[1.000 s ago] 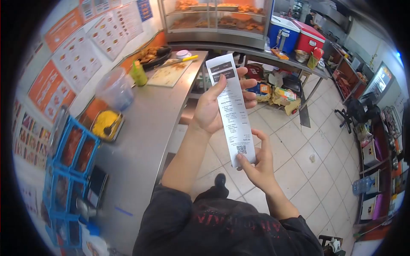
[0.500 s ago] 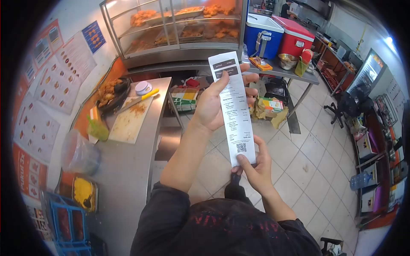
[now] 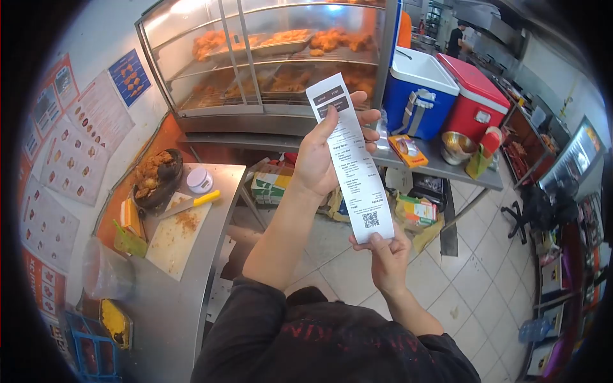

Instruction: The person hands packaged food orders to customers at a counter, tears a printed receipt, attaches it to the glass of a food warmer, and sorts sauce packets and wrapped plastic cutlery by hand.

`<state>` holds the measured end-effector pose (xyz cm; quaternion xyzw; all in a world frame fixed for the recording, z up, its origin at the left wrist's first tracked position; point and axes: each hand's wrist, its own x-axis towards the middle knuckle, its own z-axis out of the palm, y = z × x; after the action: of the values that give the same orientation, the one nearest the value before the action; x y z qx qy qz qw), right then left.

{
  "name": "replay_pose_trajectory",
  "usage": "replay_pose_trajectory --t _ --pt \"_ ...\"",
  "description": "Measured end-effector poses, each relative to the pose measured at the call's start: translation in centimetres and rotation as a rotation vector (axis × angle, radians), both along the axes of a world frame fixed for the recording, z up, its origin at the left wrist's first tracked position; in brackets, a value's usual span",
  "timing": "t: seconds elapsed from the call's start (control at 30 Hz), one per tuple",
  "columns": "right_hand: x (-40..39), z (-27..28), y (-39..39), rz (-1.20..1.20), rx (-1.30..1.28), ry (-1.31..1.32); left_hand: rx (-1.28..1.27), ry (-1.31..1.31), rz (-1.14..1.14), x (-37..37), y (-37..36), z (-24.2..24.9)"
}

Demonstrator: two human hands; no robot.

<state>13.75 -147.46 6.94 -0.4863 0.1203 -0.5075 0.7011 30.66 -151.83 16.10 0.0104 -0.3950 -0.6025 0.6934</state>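
A long white printed receipt [image 3: 353, 169] with dark bands at its top and a QR code at its bottom hangs in front of me, slightly tilted. My left hand [image 3: 319, 153] grips its upper part, thumb on the printed face and fingers behind, their tips showing past the right edge. At the lower end, my right hand [image 3: 387, 255] pinches the paper beneath the QR code with the thumb in front. Both hands are closed on the same strip.
A glass warmer [image 3: 268, 64] with fried food stands ahead. Coolers, blue [image 3: 421, 96] and red [image 3: 472, 96], sit on a right-hand table. On the left steel counter lie a knife [image 3: 203, 198], a cutting board [image 3: 179, 236] and a mortar [image 3: 159, 182]. A person [image 3: 456, 39] stands far back.
My view has shifted, bringing the warmer and coolers closer. The receipt's lower end has swung slightly right with my right hand. Both hands keep hold of it.
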Motion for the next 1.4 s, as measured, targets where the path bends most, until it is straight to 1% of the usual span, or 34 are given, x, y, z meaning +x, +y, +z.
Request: replay_pose_trajectory --t 0.13,0.2,0.23,0.33,0.4,0.47,0.53,0.57,0.6,0.63,0.67,0.7,0.73,0.77,0.8,0.83,0.9,0.93,0.97,1.0,1.03,1.07,1.1,1.13,1.2,1.27,1.3,1.37,1.4 --pt "3.1 -1.0 -5.2 0.017 0.031 -0.058 0.006 0.031 0.038 2.7 -4.7 -0.3" --pt "5.1 -1.1 -7.7 -0.056 0.037 -0.021 -0.003 0.032 0.089 4.6 -7.2 -0.4" --pt "6.1 -1.1 -8.9 -0.055 0.019 -0.026 -0.011 0.016 0.094 5.5 -8.4 -0.5" --pt "8.8 -0.6 -12.3 -0.099 0.002 -0.016 -0.088 -0.006 0.051 8.6 -12.4 -0.6" --pt "10.3 -0.3 -14.5 -0.175 0.006 -0.037 -0.128 0.001 0.017 9.8 -14.7 -0.4" --pt "11.7 -0.3 -16.8 -0.214 -0.03 -0.12 -0.082 0.094 -0.001 10.5 -16.8 -0.1" --pt "12.7 -0.3 -18.9 -0.305 -0.027 -0.255 -0.107 0.097 -0.036 10.1 -18.8 -0.1" --pt "13.1 -0.4 -19.9 -0.317 0.021 -0.268 -0.083 0.056 0.05 9.8 -19.6 -0.4" --pt "13.2 -0.3 -20.8 -0.334 0.009 -0.292 -0.058 0.013 0.144 9.7 -20.4 -0.7" --pt "13.2 0.0 -21.8 -0.275 -0.027 -0.306 -0.073 -0.008 0.128 10.1 -21.3 -0.8" --pt "13.3 0.2 -22.8 -0.212 -0.066 -0.318 -0.144 0.089 0.101 10.7 -22.2 -0.8" --pt "13.5 0.8 -23.6 -0.257 -0.078 -0.355 -0.22 0.187 0.074 11.4 -22.8 0.3" --pt "13.3 1.6 -24.6 -0.257 -0.097 -0.37 -0.155 0.37 0.076 12.4 -23.0 1.9" --pt "12.7 2.7 -25.7 -0.271 -0.197 -0.4 -0.332 0.104 0.39 14.4 -23.6 3.6" --pt "12.0 3.6 -27.0 -0.283 -0.29 -0.427 -0.401 0.029 0.565 15.1 -23.8 6.5" --pt "11.2 4.7 -28.7 -0.242 -0.377 -0.411 -0.383 0.016 0.532 16.0 -24.2 9.2" --pt "10.6 8.8 -30.7 -0.252 -0.527 -0.283 -0.304 -0.277 0.605 14.6 -25.2 14.9" --pt "10.5 11.0 -31.6 -0.285 -0.66 -0.167 -0.314 -0.41 0.626 13.8 -26.8 17.5" --pt "10.5 13.3 -32.5 -0.318 -0.79 -0.048 -0.338 -0.478 0.744 12.5 -28.4 19.8" --pt "11.0 15.8 -33.0 -0.389 -0.868 -0.023 -0.353 -0.61 0.749 12.0 -29.7 21.5" --pt "11.3 18.2 -34.7 -0.579 -1.054 0.082 -0.444 -0.693 0.759 11.8 -31.8 23.2" --pt "11.6 21.2 -36.0 -0.723 -1.185 0.088 -0.447 -0.692 0.764 11.7 -33.2 24.5" --pt "11.9 24.4 -36.6 -0.834 -1.272 0.072 -0.374 -0.729 0.73 11.4 -34.3 25.5" --pt "12.5 27.3 -38.3 -0.957 -1.377 -0.03 -0.299 -0.766 0.693 11.2 -35.0 26.0" --pt "13.0 33.4 -41.0 -1.333 -1.771 -0.114 -0.281 -0.774 0.732 10.5 -35.3 26.0" --pt "13.7 36.6 -40.1 -1.191 -1.656 0.193 -0.265 -0.778 0.772 10.3 -35.8 26.0" --pt "14.0 37.9 -40.7 -1.188 -1.657 0.187 -0.288 -0.793 0.724 10.5 -36.3 26.0" --pt "14.8 39.8 -41.9 -1.186 -1.679 0.541 -0.317 -0.825 0.658 10.5 -36.2 25.6" --pt "15.1 40.1 -41.9 -1.178 -1.681 0.538 -0.312 -0.823 0.664 10.6 -35.9 25.4"
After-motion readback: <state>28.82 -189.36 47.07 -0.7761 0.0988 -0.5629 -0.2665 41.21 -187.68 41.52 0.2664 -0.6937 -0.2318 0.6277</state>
